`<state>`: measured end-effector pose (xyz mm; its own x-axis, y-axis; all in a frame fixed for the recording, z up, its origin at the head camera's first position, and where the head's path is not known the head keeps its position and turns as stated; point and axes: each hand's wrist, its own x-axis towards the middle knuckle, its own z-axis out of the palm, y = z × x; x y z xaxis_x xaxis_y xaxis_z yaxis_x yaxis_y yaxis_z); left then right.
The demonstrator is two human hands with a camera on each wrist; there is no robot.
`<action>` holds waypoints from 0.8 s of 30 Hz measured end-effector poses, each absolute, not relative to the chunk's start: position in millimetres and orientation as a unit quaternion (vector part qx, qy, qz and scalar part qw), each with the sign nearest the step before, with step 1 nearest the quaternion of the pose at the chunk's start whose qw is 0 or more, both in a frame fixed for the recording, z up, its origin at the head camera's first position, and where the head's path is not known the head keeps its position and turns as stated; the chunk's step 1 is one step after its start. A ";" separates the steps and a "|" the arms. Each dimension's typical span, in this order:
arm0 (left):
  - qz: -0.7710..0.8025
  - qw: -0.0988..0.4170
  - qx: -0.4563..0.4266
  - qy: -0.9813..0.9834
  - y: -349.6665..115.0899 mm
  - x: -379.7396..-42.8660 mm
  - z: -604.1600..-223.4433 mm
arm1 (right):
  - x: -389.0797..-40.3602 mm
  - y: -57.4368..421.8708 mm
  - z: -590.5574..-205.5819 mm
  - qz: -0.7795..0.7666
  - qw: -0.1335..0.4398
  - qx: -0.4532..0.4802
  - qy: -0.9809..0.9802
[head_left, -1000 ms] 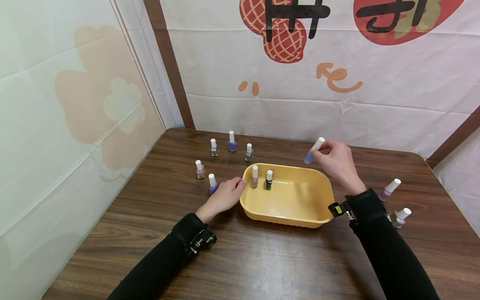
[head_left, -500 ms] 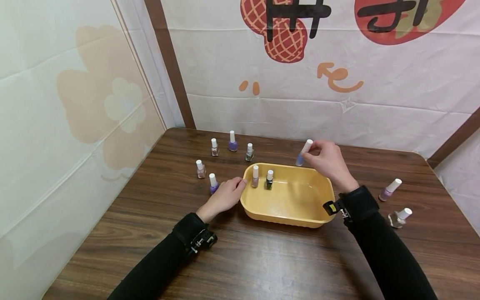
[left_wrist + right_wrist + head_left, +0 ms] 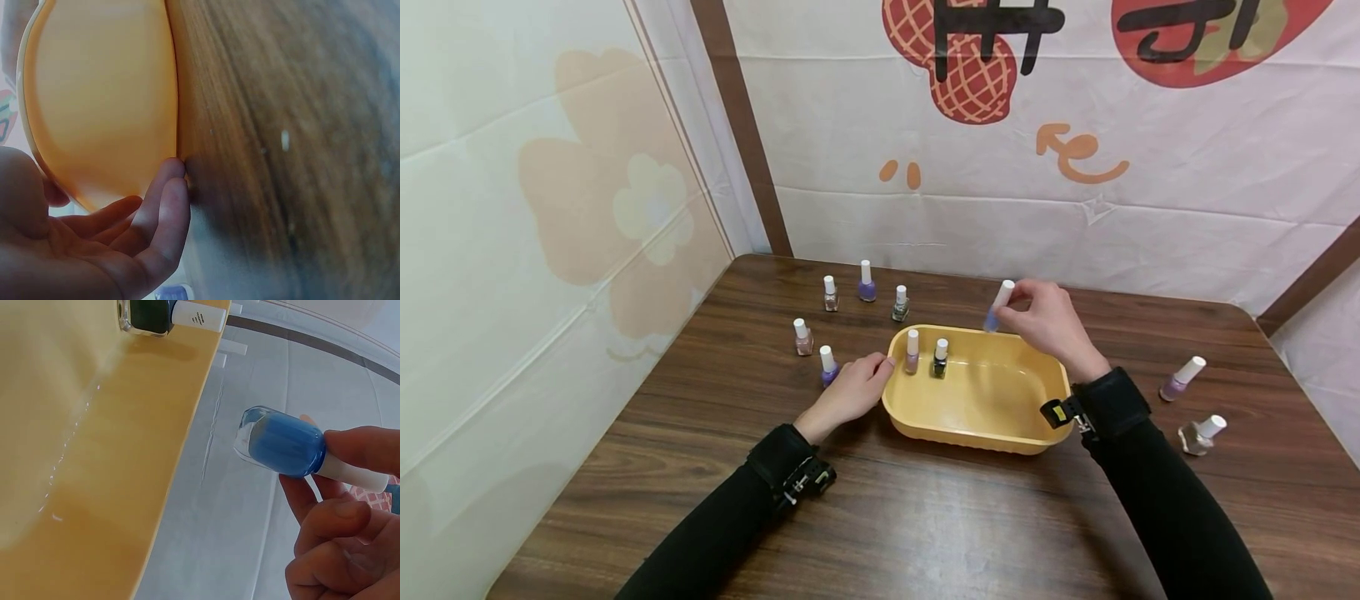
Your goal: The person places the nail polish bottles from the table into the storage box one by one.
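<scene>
Fingers (image 3: pixel 365 449) of the right hand (image 3: pixel 1051 321) pinch a blue bottle (image 3: pixel 284 444) with a white cap, grasping it around the cap and neck. It is held off the bench (image 3: pixel 970 521), near the far rim of a yellow tray (image 3: pixel 977 440) and apart from it, its cap end up and leaning to the right in the head view. The left hand (image 3: pixel 850 392) grips the tray at its left end, thumb at the rim and other fingers against the outside lower down.

Inside the tray, towards its left end, a pink bottle (image 3: pixel 912 360) and a dark green bottle (image 3: pixel 940 366) stand side by side. Just beside the left hand is a violet bottle (image 3: pixel 829 375), partly hidden by that hand in the head view. Further towards the far left corner of the bench are a brownish pink bottle (image 3: pixel 803 342), a small pale bottle (image 3: pixel 831 302), a purple bottle (image 3: pixel 867 290) closest to the far edge, and a glittery grey bottle (image 3: pixel 900 311). Near the right edge sit a mauve bottle (image 3: pixel 1175 388) and, closer to the person, a clear-looking bottle (image 3: pixel 1193 439). Beyond the far edge hangs a printed white sheet (image 3: pixel 985 225)
</scene>
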<state>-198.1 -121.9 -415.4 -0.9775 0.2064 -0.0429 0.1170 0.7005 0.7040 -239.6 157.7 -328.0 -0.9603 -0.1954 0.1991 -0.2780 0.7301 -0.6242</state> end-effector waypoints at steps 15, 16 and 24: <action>0.374 0.061 0.085 0.921 -121.4 -197.1 -412.1 | -239.1 149.9 -329.7 0.348 0.021 0.137 -0.927; 0.372 0.059 0.086 0.922 -121.2 -197.1 -412.1 | -239.6 149.2 -330.5 0.347 0.019 0.136 -0.928; 0.365 0.058 0.084 0.926 -119.9 -195.5 -410.8 | -240.0 146.4 -336.2 0.331 -0.005 0.155 -0.931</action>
<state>-195.5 -119.9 -410.8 -0.9793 0.1973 -0.0458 0.1131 0.7200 0.6847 -240.0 146.4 -336.2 -0.9518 -0.2922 0.0936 -0.2857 0.7325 -0.6180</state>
